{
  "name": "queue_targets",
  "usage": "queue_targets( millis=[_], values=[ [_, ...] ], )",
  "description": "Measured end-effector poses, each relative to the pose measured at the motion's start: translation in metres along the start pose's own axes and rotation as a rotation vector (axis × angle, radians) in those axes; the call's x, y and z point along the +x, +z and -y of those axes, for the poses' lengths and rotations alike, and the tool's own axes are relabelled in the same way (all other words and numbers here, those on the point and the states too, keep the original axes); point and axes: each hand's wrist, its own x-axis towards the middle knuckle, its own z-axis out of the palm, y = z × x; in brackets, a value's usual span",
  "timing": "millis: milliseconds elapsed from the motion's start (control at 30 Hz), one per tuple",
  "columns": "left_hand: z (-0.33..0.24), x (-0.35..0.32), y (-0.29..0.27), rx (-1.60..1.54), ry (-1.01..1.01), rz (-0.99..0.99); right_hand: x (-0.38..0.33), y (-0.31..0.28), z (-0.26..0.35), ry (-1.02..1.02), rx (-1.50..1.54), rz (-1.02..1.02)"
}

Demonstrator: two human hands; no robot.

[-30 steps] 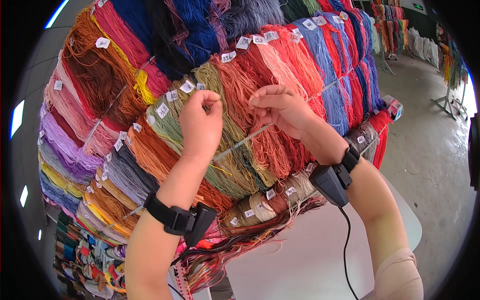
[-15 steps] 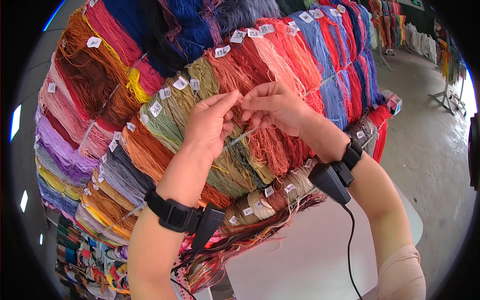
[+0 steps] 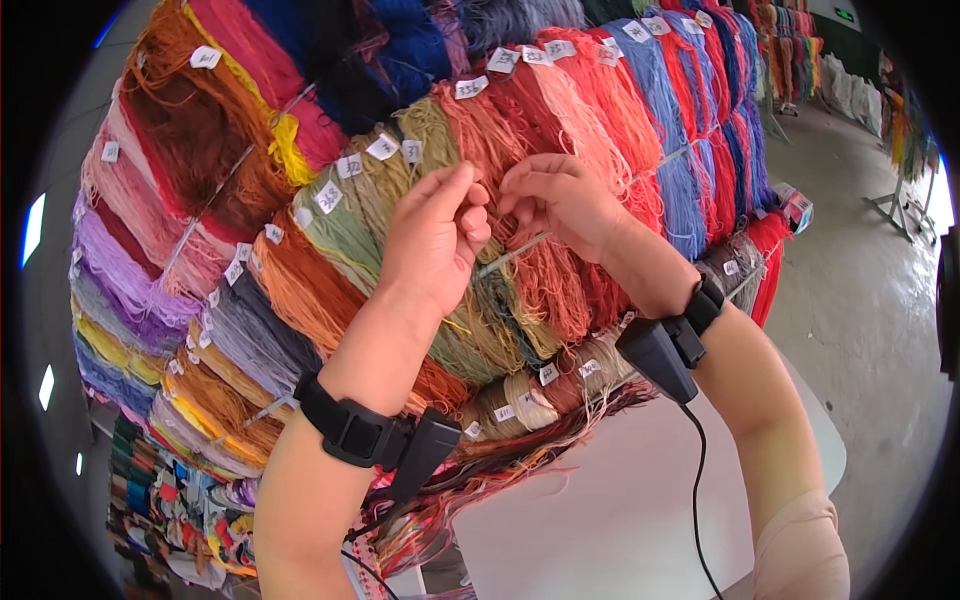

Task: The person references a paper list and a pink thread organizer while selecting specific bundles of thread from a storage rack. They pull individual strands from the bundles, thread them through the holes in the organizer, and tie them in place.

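Observation:
My left hand (image 3: 436,232) and my right hand (image 3: 568,205) are raised side by side in front of a rack of hung yarn hanks. Both have thumb and forefinger pinched and the other fingers curled. A small gap separates the fingertips. Whatever lies in the pinches is too fine to make out against the yarn. Right behind the hands hang coral-red hanks (image 3: 552,292), with olive-green hanks (image 3: 372,215) beside my left hand. Pink hanks (image 3: 582,105) are beyond my right hand. Small white paper tags (image 3: 470,88) sit along the tops of the hanks.
Below the rack is a white table (image 3: 580,510), with loose multicoloured threads (image 3: 480,480) trailing over its far edge. Metal rods (image 3: 515,255) cross the hanks. A black device with a cable is strapped to each forearm. More yarn stands (image 3: 905,150) are at the far right.
My fingertips, nearly touching before, are now slightly farther apart. The yarn rack has shifted a little to the right and up in view.

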Motion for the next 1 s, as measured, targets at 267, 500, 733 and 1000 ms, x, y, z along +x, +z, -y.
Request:
queue_targets(
  millis=[267, 500, 733, 1000],
  values=[
    [-0.042, -0.096, -0.046, 1.362, 0.394, 0.162, 0.044, 0.001, -0.023, -0.15, 0.061, -0.095],
    [-0.104, -0.451, -0.247, 1.295, -0.686, -0.546, 0.039, 0.014, -0.011, -0.133, -0.063, -0.133],
    [-0.155, -0.645, -0.206, 1.302, -0.783, -0.973, -0.009, 0.108, -0.021, -0.557, -0.741, -0.286],
    [-0.18, -0.626, -0.209, 1.0, -0.379, -0.753, -0.194, 0.534, -0.151, 0.282, -0.291, 1.189]
  ],
)
